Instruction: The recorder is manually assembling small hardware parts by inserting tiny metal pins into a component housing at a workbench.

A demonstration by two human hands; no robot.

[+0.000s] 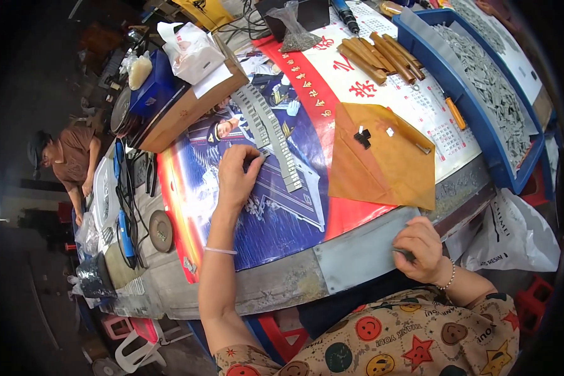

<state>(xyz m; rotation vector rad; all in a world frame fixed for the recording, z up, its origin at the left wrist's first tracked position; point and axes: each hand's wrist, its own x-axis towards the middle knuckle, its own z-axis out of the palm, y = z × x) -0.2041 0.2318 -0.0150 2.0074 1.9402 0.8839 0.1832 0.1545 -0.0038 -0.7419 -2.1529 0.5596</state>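
My left hand (237, 178) reaches over the poster, fingers curled and thumb bent in against a small grey piece at the near end of one row. Two curving rows of small grey pieces (282, 147) lie side by side there. Close to my body, my right hand (420, 249) is closed around a small dark grey piece (405, 254), most of it hidden by the fingers. Beneath that hand, a smooth grey plate (351, 257) lies at the table's near edge. An amber sheet (376, 169) with several small black pieces (362, 136) on it lies ahead of my right hand.
A blue tray (470, 94) full of grey pieces stands at the right. Rolled amber sheets (382, 57) and an orange-handled screwdriver (455, 114) lie beside it. A wooden box (188, 106), a round dish (161, 230) and a blue tool (126, 235) are at the left. Another person (72, 156) sits far left.
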